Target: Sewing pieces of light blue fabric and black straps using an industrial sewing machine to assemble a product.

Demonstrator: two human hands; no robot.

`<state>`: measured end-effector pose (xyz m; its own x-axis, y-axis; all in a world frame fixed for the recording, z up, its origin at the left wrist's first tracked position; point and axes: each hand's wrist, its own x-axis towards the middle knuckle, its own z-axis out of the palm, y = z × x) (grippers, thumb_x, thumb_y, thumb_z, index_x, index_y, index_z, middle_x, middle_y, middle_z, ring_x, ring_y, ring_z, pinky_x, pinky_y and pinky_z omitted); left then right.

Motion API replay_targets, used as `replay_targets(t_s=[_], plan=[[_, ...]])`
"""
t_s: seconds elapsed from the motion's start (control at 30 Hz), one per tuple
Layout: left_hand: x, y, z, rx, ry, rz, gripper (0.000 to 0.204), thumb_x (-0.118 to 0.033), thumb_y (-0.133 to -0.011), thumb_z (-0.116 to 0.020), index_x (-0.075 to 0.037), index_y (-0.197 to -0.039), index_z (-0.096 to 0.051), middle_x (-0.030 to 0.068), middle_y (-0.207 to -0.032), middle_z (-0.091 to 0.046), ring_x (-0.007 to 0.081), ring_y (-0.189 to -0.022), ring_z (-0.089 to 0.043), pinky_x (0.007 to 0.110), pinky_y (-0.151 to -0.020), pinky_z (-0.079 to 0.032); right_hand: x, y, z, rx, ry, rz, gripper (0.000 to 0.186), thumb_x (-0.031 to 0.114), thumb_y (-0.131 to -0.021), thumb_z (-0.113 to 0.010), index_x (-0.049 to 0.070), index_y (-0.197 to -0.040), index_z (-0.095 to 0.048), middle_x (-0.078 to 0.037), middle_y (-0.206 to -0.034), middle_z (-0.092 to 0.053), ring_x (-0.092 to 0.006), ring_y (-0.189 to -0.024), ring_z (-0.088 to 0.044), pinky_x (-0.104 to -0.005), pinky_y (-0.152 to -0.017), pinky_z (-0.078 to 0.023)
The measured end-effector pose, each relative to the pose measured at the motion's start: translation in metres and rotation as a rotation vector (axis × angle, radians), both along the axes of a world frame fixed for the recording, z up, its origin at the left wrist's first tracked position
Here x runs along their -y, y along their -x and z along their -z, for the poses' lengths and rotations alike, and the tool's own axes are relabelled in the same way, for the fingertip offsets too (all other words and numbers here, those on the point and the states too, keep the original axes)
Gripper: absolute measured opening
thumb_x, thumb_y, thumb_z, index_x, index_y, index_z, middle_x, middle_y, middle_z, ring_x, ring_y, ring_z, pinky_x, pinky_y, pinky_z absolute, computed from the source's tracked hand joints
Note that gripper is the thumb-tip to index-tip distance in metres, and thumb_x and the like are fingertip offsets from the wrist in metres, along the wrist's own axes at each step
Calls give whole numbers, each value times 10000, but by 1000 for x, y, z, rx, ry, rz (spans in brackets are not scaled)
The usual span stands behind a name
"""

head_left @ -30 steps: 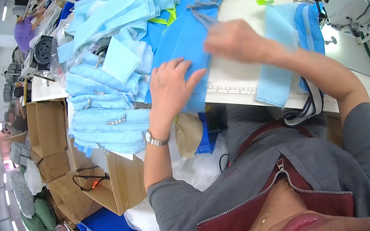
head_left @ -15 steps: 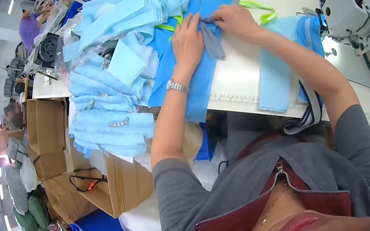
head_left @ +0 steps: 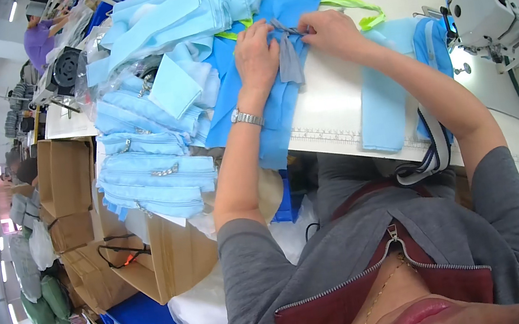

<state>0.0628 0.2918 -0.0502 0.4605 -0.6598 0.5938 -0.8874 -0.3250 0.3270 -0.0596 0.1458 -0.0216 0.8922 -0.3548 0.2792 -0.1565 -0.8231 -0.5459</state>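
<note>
My left hand lies on the darker blue fabric, fingers bent together with the thumb against the cloth. To its right, my right hand pinches the end of a narrow, twisted dark grey strip. A wider grey fabric piece hangs from that strip toward me, between the two hands, over the blue fabric. Bright green tape runs over the blue cloth behind my fingers and out to the right. Exactly what my left fingertips grip is partly hidden.
Light blue fabric pieces and zippered pieces are piled on the left. A white sewing machine stands on the right, with a light blue panel before it. Cardboard boxes sit below the table's left side.
My left hand has shifted slightly left, away from the grey strip, and its thumb now shows. The grey piece has moved a little left. My right hand keeps its pinch.
</note>
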Motion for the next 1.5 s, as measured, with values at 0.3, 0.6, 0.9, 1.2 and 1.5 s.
replay_targets(t_s=[0.3,0.6,0.9,1.2,1.5], plan=[[0,8,-4,98,-109,-210,412,-159,-764,-674,-116,-1168,-608,60,-955,-661,263,-914,-587,408,-757,-426,-2,-3,5,48,-403,-153,120,165,-801,-644,63,-856,-672,-57,-813,-687,-188,-765,-640,-332,-717,-496],[-5,3,-2,74,-28,-60,171,-162,-768,-690,-192,-934,-721,17,-976,-664,206,-936,-598,366,-777,-390,-3,-1,-8,-80,-625,-233,152,149,-816,-646,29,-906,-676,-53,-765,-674,-94,-653,-612,-270,-613,-491],[-3,-1,-5,-108,98,200,282,-105,-702,-693,-143,-981,-703,58,-1123,-659,260,-1089,-587,387,-962,-408,16,-19,16,-33,-167,-144,199,199,-791,-657,74,-943,-686,-74,-731,-657,-187,-634,-649,-327,-606,-496],[-8,-3,-7,-210,44,283,377,-108,-698,-738,-137,-1072,-698,84,-1041,-683,285,-1124,-576,387,-964,-428,13,-16,-9,-102,-446,-78,180,236,-888,-593,63,-841,-606,4,-684,-583,-71,-563,-547,-240,-493,-439],[-7,-5,-5,-213,40,306,320,-94,-719,-723,-177,-1028,-724,21,-1095,-682,260,-1113,-581,383,-943,-423,17,-13,-8,-161,-667,-73,196,271,-919,-539,83,-928,-594,-1,-752,-601,-62,-573,-599,-202,-450,-431]])
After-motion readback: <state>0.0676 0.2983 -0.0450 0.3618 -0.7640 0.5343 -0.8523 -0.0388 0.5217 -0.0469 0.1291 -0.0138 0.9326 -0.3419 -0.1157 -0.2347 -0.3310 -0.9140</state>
